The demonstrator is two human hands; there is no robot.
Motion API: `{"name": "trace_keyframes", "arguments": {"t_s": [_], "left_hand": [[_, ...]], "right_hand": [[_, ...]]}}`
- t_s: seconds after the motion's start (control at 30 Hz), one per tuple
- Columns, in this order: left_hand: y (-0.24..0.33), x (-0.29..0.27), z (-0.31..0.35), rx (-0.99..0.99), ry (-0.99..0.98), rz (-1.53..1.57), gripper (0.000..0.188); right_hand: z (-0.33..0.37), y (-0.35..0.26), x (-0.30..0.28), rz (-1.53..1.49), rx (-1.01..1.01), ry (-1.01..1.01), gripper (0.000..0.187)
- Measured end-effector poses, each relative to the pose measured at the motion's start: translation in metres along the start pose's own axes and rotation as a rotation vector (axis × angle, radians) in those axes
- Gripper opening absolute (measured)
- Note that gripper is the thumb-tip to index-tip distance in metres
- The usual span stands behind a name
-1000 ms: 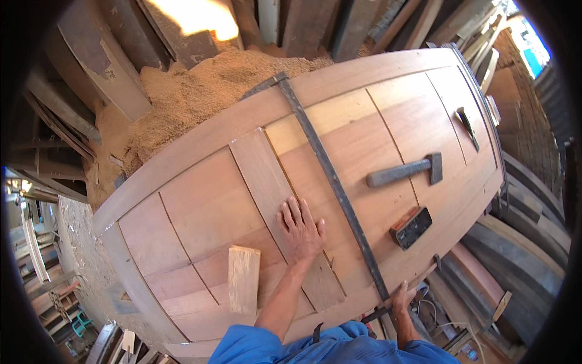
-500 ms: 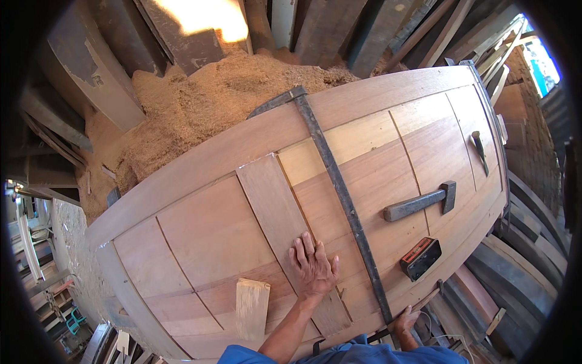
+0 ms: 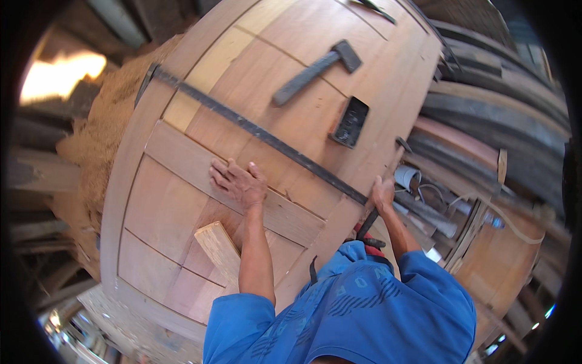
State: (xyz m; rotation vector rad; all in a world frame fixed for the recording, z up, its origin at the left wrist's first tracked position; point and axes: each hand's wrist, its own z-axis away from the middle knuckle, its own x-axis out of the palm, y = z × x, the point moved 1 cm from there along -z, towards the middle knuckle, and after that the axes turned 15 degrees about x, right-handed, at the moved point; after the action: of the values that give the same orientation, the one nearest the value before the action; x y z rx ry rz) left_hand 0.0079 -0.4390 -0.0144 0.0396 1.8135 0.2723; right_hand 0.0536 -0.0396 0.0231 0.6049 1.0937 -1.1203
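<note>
A large panelled wooden door [image 3: 285, 130] lies flat before me. Across it runs a long dark bar clamp [image 3: 254, 130], its far jaw hooked over the far edge. My left hand [image 3: 239, 184] rests palm down on the door's cross rail, fingers loosely spread. At the near edge, my right hand [image 3: 382, 195] is closed at the near end of the clamp; some of its fingers are hidden. A loose wood block [image 3: 217, 246] lies beside my left forearm. Beyond the clamp lie a hammer [image 3: 315, 73] and a small black open box [image 3: 350, 122].
Another dark tool [image 3: 374, 9] lies toward the door's far end. A second clamp's head [image 3: 402, 144] sticks up at the near edge. Sawdust [image 3: 100, 136] is heaped past the far edge. Stacked boards [image 3: 485, 115] stand on the right, with a pale cord [image 3: 509, 221] hanging there.
My view has turned and shifted, so the door appears rotated and more of my blue shirt shows. Both hands keep about the same places on the door and clamp.
</note>
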Motion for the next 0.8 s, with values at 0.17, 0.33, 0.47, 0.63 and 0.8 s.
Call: {"name": "trace_keyframes", "arguments": {"t_s": [0.17, 0.33, 0.47, 0.63, 0.8], "left_hand": [[0.0, 0.007, 0.0, 0.014, -0.014, -0.058, 0.06], [-0.006, 0.009, -0.001, -0.004, -0.03, -0.07, 0.06], [-0.012, 0.022, 0.007, 0.02, -0.058, -0.055, 0.06], [-0.014, 0.017, 0.009, 0.049, -0.091, -0.06, 0.061], [-0.012, 0.011, 0.008, 0.074, -0.062, -0.041, 0.064]], "right_hand": [[0.005, 0.002, -0.01, -0.048, -0.025, 0.013, 0.055], [0.009, 0.023, -0.01, -0.231, -0.043, -0.055, 0.05], [-0.003, 0.057, 0.0, -0.386, -0.125, -0.125, 0.047], [0.018, 0.07, -0.016, -0.166, -0.174, -0.086, 0.058], [0.026, 0.071, -0.003, -0.202, -0.197, -0.065, 0.062]]}}
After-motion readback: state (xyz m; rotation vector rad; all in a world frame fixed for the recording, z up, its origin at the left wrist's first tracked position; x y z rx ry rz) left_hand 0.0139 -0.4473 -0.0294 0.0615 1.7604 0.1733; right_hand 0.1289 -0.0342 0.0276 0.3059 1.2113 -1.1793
